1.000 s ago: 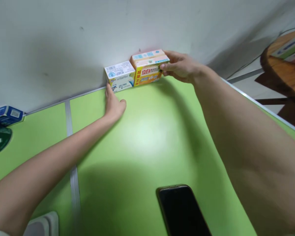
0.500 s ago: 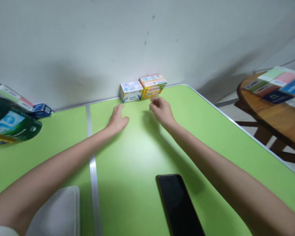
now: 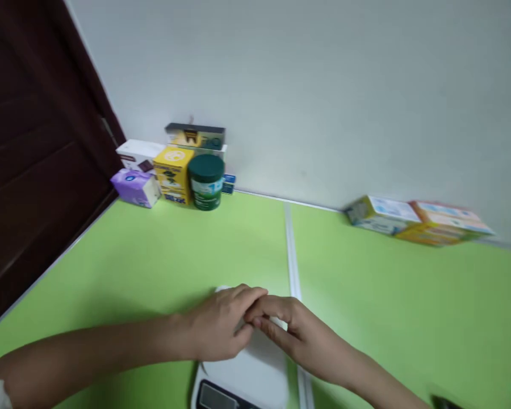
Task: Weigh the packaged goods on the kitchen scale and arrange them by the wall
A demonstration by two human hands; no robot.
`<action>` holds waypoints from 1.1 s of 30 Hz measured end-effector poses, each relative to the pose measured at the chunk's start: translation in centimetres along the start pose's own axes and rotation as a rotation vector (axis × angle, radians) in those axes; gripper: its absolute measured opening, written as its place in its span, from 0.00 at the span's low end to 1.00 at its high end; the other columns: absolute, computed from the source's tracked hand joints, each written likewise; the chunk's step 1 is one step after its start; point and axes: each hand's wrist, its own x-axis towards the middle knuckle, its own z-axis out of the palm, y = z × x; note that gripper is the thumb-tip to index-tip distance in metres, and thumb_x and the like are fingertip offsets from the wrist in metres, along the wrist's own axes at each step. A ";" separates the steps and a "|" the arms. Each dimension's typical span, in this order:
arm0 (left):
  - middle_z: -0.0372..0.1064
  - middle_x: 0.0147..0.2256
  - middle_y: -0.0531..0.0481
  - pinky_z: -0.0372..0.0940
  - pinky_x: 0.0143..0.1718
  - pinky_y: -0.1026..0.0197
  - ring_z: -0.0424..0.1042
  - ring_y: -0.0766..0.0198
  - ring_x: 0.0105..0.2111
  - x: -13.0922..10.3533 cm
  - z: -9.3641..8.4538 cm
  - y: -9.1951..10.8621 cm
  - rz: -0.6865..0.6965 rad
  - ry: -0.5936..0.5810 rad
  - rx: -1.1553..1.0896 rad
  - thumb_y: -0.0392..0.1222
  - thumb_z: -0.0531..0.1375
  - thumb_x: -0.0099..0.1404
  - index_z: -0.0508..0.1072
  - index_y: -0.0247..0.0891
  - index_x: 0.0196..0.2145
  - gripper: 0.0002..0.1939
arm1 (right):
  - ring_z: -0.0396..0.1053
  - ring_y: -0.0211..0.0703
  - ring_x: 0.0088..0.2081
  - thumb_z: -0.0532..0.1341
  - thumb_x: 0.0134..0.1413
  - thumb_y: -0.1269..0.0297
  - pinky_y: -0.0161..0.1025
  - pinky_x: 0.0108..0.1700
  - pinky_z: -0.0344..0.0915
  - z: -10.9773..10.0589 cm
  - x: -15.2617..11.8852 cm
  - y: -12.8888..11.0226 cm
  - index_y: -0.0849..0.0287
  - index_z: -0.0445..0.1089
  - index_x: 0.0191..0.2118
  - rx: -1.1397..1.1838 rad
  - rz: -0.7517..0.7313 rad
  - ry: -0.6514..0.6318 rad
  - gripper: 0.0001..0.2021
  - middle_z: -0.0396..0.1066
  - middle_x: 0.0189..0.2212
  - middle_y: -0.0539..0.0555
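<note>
A white scale (image 3: 255,369) with a dark display lies on the green table at the lower middle. Over its far part my left hand (image 3: 225,324) is bent, its fingers curled and meeting the fingertips of my other hand. From the right, my right hand (image 3: 287,326) reaches in with thumb and fingers nearly together. The two hands touch above the scale. Whether anything small is between the fingers is hidden.
Against the wall at left stand a green jar (image 3: 206,184), a yellow box (image 3: 173,176), a purple pack (image 3: 135,187) and more boxes. Two cartons (image 3: 389,216) are at the back right. A dark phone edge (image 3: 445,403) shows at lower right.
The view has swung left. Both hands have left the area by the two cartons and come together over the scale. The jar and boxes at left are now fully in view.
</note>
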 end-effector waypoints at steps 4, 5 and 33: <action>0.66 0.49 0.43 0.67 0.49 0.53 0.69 0.54 0.48 -1.5 -2.5 -3.9 -0.086 0.232 -0.077 0.30 0.52 0.59 0.61 0.39 0.55 0.26 | 0.70 0.44 0.32 0.55 0.62 0.55 0.42 0.38 0.68 1.0 6.7 -2.3 0.60 0.70 0.29 0.080 0.010 -0.055 0.16 0.72 0.28 0.53; 0.66 0.48 0.43 0.67 0.50 0.53 0.69 0.55 0.48 -1.4 -3.3 -4.9 -0.100 0.285 -0.089 0.28 0.52 0.58 0.62 0.39 0.54 0.26 | 0.70 0.45 0.33 0.55 0.61 0.53 0.43 0.40 0.68 1.0 8.4 -2.6 0.59 0.71 0.29 0.094 0.012 -0.046 0.17 0.72 0.28 0.53; 0.49 0.62 0.33 0.47 0.65 0.44 0.49 0.47 0.65 3.7 -8.3 -11.6 -0.093 0.731 -0.155 0.35 0.63 0.54 0.49 0.35 0.61 0.40 | 0.64 0.64 0.54 0.70 0.33 0.47 0.61 0.56 0.60 -4.5 17.8 -1.7 0.61 0.63 0.54 -0.406 0.049 0.819 0.41 0.66 0.52 0.65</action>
